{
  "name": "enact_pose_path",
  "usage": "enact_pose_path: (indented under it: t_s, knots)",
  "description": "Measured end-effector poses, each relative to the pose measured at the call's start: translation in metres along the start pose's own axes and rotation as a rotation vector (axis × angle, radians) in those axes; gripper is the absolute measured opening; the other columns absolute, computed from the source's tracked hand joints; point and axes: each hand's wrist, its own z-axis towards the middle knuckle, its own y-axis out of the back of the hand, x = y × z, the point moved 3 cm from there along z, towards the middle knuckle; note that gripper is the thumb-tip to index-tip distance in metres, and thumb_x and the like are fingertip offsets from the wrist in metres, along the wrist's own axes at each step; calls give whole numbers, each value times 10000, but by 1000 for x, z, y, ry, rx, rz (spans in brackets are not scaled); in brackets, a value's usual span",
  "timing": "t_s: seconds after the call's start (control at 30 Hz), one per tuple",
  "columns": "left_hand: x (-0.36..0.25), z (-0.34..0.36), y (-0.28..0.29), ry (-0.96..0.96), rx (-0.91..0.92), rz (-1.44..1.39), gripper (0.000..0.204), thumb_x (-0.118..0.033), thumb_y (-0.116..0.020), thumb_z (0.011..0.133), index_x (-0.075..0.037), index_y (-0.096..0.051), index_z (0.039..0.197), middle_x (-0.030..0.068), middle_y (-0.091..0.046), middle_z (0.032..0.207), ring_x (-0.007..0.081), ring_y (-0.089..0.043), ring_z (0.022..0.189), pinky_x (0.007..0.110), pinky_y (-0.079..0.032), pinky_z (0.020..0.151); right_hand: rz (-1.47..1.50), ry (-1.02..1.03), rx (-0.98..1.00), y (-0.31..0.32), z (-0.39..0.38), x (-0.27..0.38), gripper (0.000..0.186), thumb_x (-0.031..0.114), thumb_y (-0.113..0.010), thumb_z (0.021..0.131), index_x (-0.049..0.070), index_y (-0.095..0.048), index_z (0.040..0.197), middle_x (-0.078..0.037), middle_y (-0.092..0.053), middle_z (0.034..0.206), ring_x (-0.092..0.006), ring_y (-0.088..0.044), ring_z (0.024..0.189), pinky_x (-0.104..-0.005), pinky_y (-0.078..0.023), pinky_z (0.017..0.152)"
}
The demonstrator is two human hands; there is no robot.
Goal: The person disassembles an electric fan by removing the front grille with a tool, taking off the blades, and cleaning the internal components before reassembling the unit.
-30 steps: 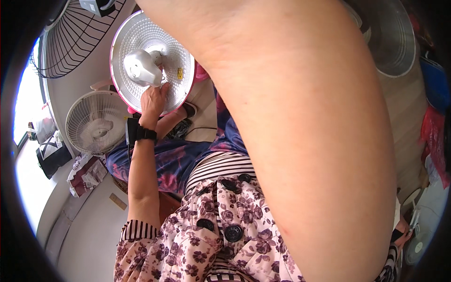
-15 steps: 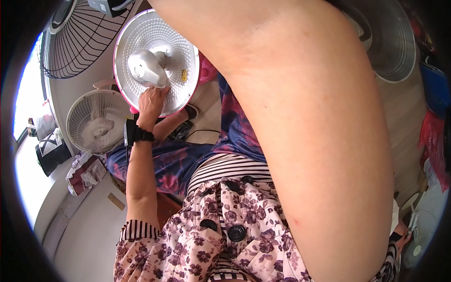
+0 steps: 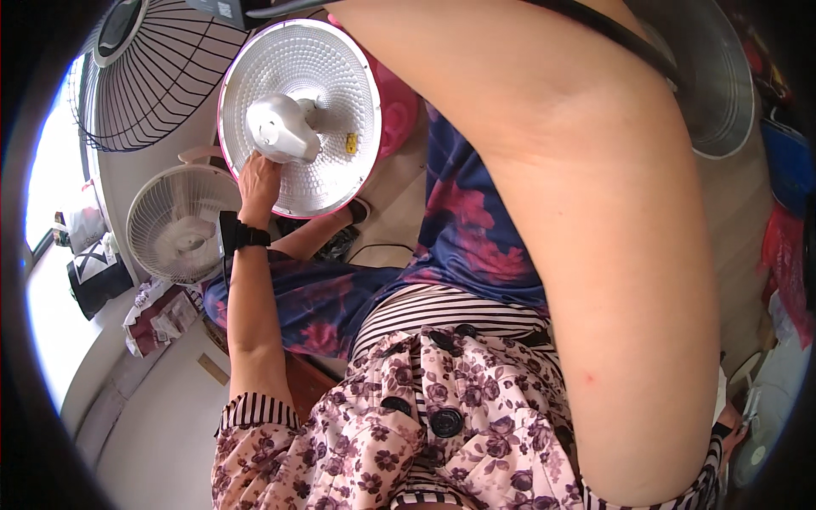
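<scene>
A round dish heater (image 3: 340, 183) with a shiny dimpled silver bowl and a pink rim stands upright ahead of me, left of centre. From its middle juts a rounded silver centre piece (image 3: 280, 127). My left hand (image 3: 259, 180) is at the lower edge of that piece, inside the bowl, its fingers curled inward. Their tips are hidden, and whatever they may hold cannot be made out. A black band with a small device circles the left wrist. My right forearm rises across the right half of the view and leaves at the top; that hand is out of sight.
A black-wire fan cage (image 3: 161, 72) hangs over the upper left, with a white fan (image 3: 178, 225) below it. Bags (image 3: 157, 319) lie by the wall and window. A clear round container (image 3: 722, 93) and red plastic (image 3: 786, 263) are at right. A black strap crosses the top.
The heater has shifted a little to the right in view. My left hand has moved left along the centre piece's lower edge. My right forearm has swung right, and a black strap now shows over it.
</scene>
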Motion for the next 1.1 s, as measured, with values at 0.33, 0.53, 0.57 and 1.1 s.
enact_pose_path:
  t_s: [0.33, 0.53, 0.57, 1.1]
  knots:
    - [15, 37, -1, -146, -159, -92, 209, -179, -621, 769, -83, -643, 953, 129, -656, 909, 319, -614, 851, 420, -489, 687, -62, -4, -36, 20, 3, 6, 303, 232, -627, 783, 13, -671, 987, -217, -641, 1005, -334, -622, 985, -375, -491, 837]
    - [17, 48, -2, -294, -276, -115, 239, -206, -616, 767, -77, -623, 968, 106, -650, 854, 296, -610, 789, 424, -458, 674, -95, -2, -53, 25, 3, 6, 305, 230, -632, 779, 7, -672, 981, -224, -640, 1000, -339, -621, 984, -375, -490, 838]
    - [19, 47, -3, -326, -305, -80, 249, -214, -617, 765, -78, -620, 974, 102, -648, 849, 287, -606, 786, 420, -443, 676, -97, 7, -53, 24, 4, 9, 305, 230, -632, 778, 6, -672, 980, -226, -640, 999, -340, -621, 983, -375, -490, 838]
    - [33, 37, -7, -217, -291, -47, 215, -189, -592, 778, -71, -622, 955, 116, -633, 938, 295, -597, 824, 441, -432, 741, 48, 133, -138, 28, -18, 27, 279, 183, -663, 719, -40, -665, 885, -305, -614, 889, -402, -617, 924, -398, -483, 801]
